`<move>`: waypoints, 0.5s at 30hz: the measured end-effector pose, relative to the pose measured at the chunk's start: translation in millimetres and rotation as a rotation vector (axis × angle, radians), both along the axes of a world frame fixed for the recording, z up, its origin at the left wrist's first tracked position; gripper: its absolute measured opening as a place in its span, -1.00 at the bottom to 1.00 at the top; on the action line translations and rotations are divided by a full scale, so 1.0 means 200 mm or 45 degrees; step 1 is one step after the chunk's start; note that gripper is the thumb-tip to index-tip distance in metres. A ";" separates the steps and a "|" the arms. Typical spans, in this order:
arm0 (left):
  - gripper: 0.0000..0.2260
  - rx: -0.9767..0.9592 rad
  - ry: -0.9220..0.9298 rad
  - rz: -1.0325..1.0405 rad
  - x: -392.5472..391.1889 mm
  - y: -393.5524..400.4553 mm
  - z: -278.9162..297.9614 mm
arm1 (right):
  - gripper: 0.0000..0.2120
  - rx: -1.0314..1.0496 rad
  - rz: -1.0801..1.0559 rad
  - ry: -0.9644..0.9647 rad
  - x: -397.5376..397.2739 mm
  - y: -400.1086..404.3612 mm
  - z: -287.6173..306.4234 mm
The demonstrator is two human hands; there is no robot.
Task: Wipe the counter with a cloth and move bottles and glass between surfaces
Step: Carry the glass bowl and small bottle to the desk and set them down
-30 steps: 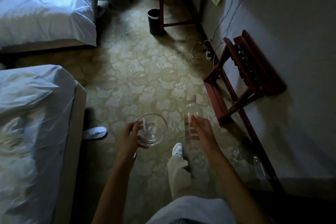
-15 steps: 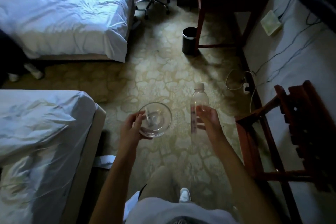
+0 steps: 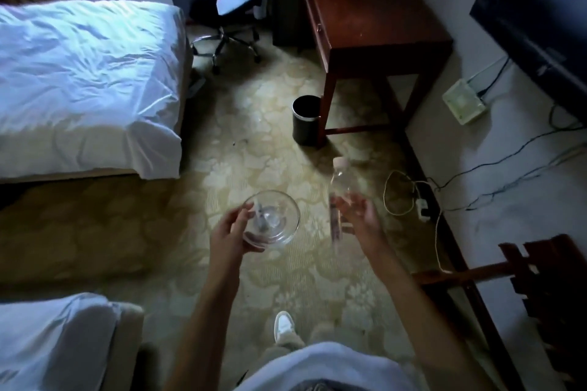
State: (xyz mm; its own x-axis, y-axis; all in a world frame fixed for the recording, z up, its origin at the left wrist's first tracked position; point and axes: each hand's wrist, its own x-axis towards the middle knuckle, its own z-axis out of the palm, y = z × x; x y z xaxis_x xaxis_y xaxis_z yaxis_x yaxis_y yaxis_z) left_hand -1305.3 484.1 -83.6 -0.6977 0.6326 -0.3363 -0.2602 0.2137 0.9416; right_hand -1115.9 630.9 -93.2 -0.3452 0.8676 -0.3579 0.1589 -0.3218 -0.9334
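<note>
While both hands are full: a person stands on carpet between two beds, facing a wooden worktop (image 3: 374, 9) against the far wall.
Left grip: the left hand (image 3: 232, 232) holds a clear glass bowl (image 3: 273, 219) by its near rim and underside, thumb over the edge, fingers curled beneath.
Right grip: the right hand (image 3: 362, 216) holds a clear plastic bottle (image 3: 338, 187) upright around its middle; the fingers look loosely wrapped, though blur hides how tightly.
Where the task's things are: bowl and bottle are side by side in the air, apart from each other, above the carpet (image 3: 254, 152) and well short of the worktop.
Progress: this looks like mid-carry, with glass and bottle lifted and not yet set down.
Left to do: probably placing both on a surface; no cloth is in view, so I cannot tell whether wiping is done.
Bowl: round, smooth, thick-walled glass with something pale and slim inside, too blurred to name.
Bottle: slender, transparent, pale cap, a banded label at mid-height.
Worktop: dark reddish polished wood, square legs, a drawer front on one side.
Carpet: cream and gold, flowery pattern, low pile.
Beds (image 3: 85, 73): white rumpled sheets.
Bin (image 3: 306, 119): small dark cylinder beside the worktop's leg.
</note>
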 end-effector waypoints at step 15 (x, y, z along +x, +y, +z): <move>-0.78 0.013 -0.008 -0.029 -1.16 1.68 -0.05 | -0.40 -0.149 0.022 0.089 -1.26 1.65 -0.16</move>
